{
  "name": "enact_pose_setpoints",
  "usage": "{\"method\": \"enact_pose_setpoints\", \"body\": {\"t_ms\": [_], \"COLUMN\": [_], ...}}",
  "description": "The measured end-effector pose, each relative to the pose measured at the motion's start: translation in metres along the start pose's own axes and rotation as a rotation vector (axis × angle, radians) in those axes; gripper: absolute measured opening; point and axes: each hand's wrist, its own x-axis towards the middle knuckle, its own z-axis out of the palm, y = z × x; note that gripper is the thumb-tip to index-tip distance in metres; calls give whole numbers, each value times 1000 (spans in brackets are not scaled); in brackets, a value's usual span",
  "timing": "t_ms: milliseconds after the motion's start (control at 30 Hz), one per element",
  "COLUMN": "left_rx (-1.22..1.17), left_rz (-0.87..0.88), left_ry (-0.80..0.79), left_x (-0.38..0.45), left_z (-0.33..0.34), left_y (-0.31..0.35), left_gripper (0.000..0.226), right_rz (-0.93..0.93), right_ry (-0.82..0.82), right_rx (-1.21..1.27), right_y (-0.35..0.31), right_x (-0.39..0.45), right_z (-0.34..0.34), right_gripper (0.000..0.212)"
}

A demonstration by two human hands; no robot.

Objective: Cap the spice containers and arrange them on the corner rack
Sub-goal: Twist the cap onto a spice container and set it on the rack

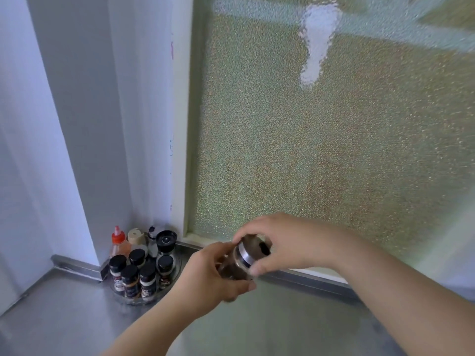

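Both forearms reach in from the bottom edge, and from where I watch they meet above the steel table (64, 317) near its back edge. My left hand (205, 276) has its grip curled round the glass body of a spice container (237, 263), thumb lying along the underside. My right hand (280, 242) comes over from the other side with its grip clamped on the top end of the same container — fingers arched across the cap (259, 246), thumb tip pressed just beneath the silver band. The container is tilted, cap end up and toward the right, held off the table. The picture is blurred here, so I cannot tell whether the cap is fully seated.

To the left, in the corner where the white wall (38, 124) meets the window frame, sits the corner rack (144, 300) — a clear round tray on the table. It carries a cluster of small black-capped jars (131, 280) at the front, standing upright and close together. Behind them stand a squeeze bottle with a red nozzle (118, 242), a beige-topped container (136, 237), and a taller grinder with a black top (166, 244). The rack is well apart from the hands. Frosted, pebbled window glass (334, 150) fills the background.
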Motion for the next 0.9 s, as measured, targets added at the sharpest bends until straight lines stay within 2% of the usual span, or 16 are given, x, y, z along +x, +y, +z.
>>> {"method": "enact_pose_setpoints", "body": {"t_ms": [33,100,167,200,267,333,433,500,567,600,667,700,800,867,900], "left_rx": [40,177,210,166,63,16,-9,-14,-5,1,11,6,36,81,83], "left_rz": [23,86,103,92,58,48,45,43,54,64,67,57,52,58,62], "left_ry": [15,45,48,39,22,22,54,55,47,42,40,39,66,77,65], "left_x": [0,-2,-3,-3,-3,-1,-2,-3,-3,-3,-3,-2,2,3,4], "left_z": [2,5,7,7,5,4,4,5,3,1,-1,-2,1,2,2], "left_y": [0,-1,2,4,7,7,9,10,12,13,13,13,9,8,7], "left_gripper": [42,43,45,45,44,44,42,38,37,39,41,40,43,42,40], "right_rz": [33,176,258,241,156,30,15,111,169,143,42,-28,-32,100,143], "right_ry": [57,81,25,-11,-95,-82,110,219,147,64,-67,-64,135,206,190], "right_rx": [2,42,58,46,18,-35,6,-39,-39,-5,25,-3,-56,-28,10], "right_y": [-2,-7,-7,-4,2,5,0,-5,-4,-3,1,2,0,-2,0], "right_x": [2,5,5,2,-6,-12,-7,-2,-3,-5,-10,-11,-1,8,10], "right_z": [6,19,20,15,-3,-13,4,15,10,2,-13,-17,-4,9,12], "right_gripper": [38,57,76,78,69,75,37,69,89,84,61,63,35,54,62]}}
